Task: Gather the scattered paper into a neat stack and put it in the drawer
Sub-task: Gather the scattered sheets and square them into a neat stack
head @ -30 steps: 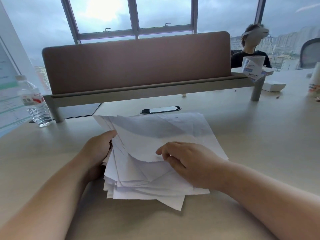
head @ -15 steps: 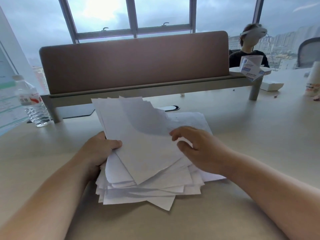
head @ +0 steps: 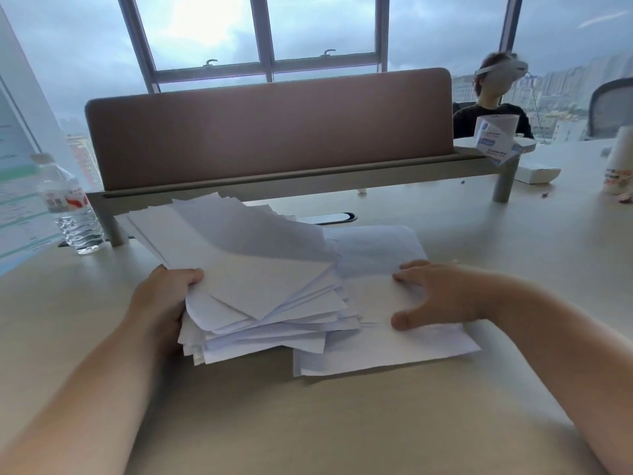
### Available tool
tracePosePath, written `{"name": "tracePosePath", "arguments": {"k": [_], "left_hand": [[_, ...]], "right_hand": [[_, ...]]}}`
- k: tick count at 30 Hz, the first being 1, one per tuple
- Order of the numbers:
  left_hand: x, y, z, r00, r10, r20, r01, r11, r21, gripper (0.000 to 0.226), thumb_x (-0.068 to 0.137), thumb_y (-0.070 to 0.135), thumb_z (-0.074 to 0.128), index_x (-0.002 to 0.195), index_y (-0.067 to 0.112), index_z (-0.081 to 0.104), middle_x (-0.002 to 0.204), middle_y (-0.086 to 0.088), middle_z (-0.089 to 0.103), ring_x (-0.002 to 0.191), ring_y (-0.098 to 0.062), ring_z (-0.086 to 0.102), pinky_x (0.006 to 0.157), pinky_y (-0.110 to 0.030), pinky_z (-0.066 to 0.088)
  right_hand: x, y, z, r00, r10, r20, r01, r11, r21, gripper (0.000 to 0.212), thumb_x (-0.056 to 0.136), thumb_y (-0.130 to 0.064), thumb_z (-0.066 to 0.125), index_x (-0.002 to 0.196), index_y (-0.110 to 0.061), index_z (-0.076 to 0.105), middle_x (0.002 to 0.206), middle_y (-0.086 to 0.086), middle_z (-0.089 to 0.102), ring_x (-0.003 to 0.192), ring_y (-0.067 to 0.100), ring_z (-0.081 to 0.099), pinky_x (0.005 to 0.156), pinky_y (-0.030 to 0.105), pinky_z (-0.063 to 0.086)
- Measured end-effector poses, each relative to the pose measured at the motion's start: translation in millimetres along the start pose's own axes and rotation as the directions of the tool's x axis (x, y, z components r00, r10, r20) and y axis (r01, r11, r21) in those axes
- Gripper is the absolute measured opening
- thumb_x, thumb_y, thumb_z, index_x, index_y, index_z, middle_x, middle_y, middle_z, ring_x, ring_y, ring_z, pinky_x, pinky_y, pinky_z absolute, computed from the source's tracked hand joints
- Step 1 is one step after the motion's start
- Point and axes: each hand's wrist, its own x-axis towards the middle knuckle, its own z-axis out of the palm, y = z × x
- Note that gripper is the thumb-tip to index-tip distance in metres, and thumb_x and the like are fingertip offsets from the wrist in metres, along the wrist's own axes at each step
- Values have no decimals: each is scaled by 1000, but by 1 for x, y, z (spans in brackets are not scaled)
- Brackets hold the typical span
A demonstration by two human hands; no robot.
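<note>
A thick, uneven pile of white paper (head: 260, 282) is tilted up off the beige desk (head: 342, 423), its far edge raised toward the divider. My left hand (head: 161, 299) grips the pile's left edge, thumb on top. A few loose sheets (head: 387, 344) lie flat on the desk to the right of the pile. My right hand (head: 435, 296) rests on those flat sheets with fingers spread and the thumb pressing the paper. No drawer is in view.
A brown desk divider (head: 267, 132) on a grey rail stands behind the paper. A water bottle (head: 70, 207) stands at the left. A small box (head: 493, 138), a white tray (head: 537, 173) and a cup (head: 620, 166) sit at the right. Another person (head: 493, 97) sits beyond.
My left hand has lifted and tilted the main pile up to the left. My right hand has moved right, off the pile, onto a few sheets left flat on the desk.
</note>
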Motion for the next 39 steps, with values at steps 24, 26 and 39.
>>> {"name": "tracePosePath", "arguments": {"k": [24, 26, 39], "left_hand": [[-13, 3, 12, 998, 49, 37, -51, 996, 72, 7, 100, 7, 62, 102, 7, 55, 85, -6, 58, 69, -20, 57, 55, -31, 39], [-14, 4, 12, 998, 45, 35, -48, 996, 72, 11, 101, 7, 61, 93, 10, 53, 84, -7, 57, 68, -20, 57, 55, -31, 38], [-9, 3, 5, 999, 3, 39, -7, 994, 108, 17, 99, 8, 64, 87, 13, 52, 85, -11, 60, 70, -26, 60, 59, -33, 44]], "right_hand": [[4, -7, 8, 914, -276, -297, 274, 960, -50, 23, 94, -39, 60, 111, -38, 76, 111, -21, 73, 99, 0, 64, 91, 28, 53], [4, -5, 7, 916, -284, -284, 269, 959, -91, 19, 95, -41, 62, 108, -39, 75, 110, -21, 72, 100, 3, 65, 90, 31, 55], [9, 5, 9, 937, -259, -235, 277, 960, 44, 36, 89, -46, 73, 123, -35, 69, 121, -22, 64, 108, 4, 59, 99, 30, 48]]}}
